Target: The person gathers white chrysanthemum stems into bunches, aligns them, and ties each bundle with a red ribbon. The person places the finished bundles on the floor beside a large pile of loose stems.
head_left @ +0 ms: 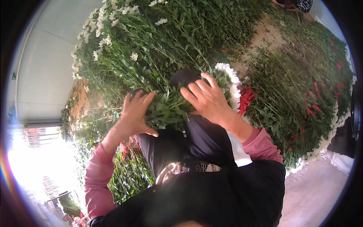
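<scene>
A bunch of white chrysanthemums point(233, 85) lies across my knees, its flower heads to the right and its leafy stems to the left. My right hand point(210, 99) curls its fingers round the stems just below the heads. At the left end of the bunch, my left hand point(135, 112) is open, thumb and fingers spread beside the leaves point(166, 109). Whether its fingertips touch them, I cannot tell. Something red and stringy, like ties point(247, 99), shows just right of the flower heads.
A large heap of long-stemmed white chrysanthemums point(177, 36) fills the space ahead. To the right lies a pile of bunches point(280, 102) with red ties and white heads along its edge. More stems point(130, 176) lie left of my legs. A pale wall point(49, 64) stands at left.
</scene>
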Tool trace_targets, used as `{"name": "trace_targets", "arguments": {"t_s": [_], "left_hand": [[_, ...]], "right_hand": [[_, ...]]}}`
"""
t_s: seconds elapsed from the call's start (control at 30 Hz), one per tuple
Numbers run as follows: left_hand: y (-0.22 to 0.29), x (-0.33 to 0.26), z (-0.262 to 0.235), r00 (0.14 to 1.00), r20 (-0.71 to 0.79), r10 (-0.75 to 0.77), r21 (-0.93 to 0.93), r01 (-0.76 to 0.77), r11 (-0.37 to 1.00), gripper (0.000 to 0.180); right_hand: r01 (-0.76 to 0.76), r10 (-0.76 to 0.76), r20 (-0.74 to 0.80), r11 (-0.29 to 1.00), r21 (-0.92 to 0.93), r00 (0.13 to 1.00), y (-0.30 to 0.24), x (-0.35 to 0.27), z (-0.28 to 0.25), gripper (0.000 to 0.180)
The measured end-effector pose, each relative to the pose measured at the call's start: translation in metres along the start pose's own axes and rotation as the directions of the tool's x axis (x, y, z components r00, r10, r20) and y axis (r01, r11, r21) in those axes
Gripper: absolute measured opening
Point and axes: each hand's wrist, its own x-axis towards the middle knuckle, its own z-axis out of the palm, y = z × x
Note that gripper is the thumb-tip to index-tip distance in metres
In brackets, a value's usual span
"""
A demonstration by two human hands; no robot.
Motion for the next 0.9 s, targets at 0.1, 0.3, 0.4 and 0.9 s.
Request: {"name": "trace_targets", "arguments": {"t_s": [0.1,0.3,0.4,0.9], "left_hand": [[0.001,0.017,0.015,0.988,0.104,-0.118,-0.086,0.127,0.988,0.088],[-0.005,-0.005,0.043,0.914,-0.146,-0.379,-0.241,0.339,0.909,0.049],[0.02,0.011,0.049,0.846,-0.38,-0.374,-0.29,0.275,0.916,0.045],[0.024,0.052,0.027,0.908,0.401,-0.118,-0.796,0.409,0.447,0.056]], "right_hand": [[0.043,-0.061,-0.17,0.993,-0.107,0.984,0.0,-0.003,0.01,0.043],[0.046,0.18,-0.411,0.875,0.482,0.894,-0.041,-0.03,-0.027,0.055],[-0.231,0.709,0.205,-0.06,0.971,0.675,-0.073,-0.039,0.011,0.077],[0.228,0.341,0.342,-0.916,0.33,0.876,-0.011,0.036,0.094,0.043]]}}
